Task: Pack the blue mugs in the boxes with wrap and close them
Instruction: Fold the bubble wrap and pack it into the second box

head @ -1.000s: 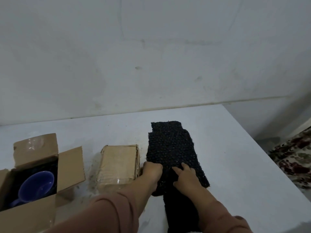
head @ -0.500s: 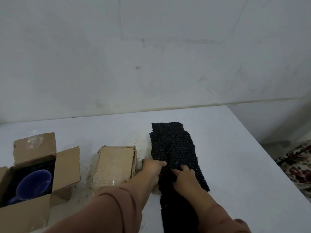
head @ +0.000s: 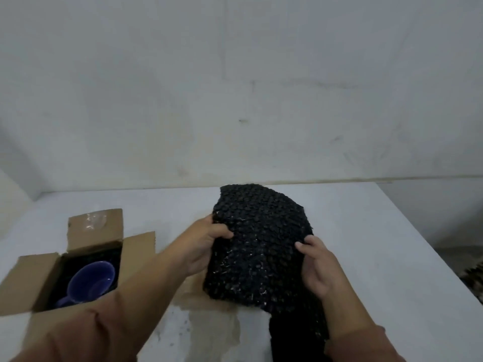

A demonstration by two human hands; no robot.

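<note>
A sheet of black bubble wrap (head: 261, 244) is lifted off the white table (head: 392, 257), held up in front of me. My left hand (head: 201, 244) grips its left edge, thumb on the front. My right hand (head: 318, 267) grips its right edge. More black wrap (head: 295, 335) hangs or lies below toward me. At the left stands an open cardboard box (head: 86, 231) lined with black wrap, with a blue mug (head: 90, 283) inside. A second, closed cardboard box (head: 193, 288) is mostly hidden behind the wrap and my left arm.
A plain white wall (head: 235, 87) rises behind the table. The table's right edge falls away to a floor with a patterned rug (head: 474, 280) at the far right. A stained patch (head: 209, 330) marks the tabletop near me.
Both hands have picked the black wrap up from the table and raised it toward me; it lay flat before. The view has shifted left and closer.
</note>
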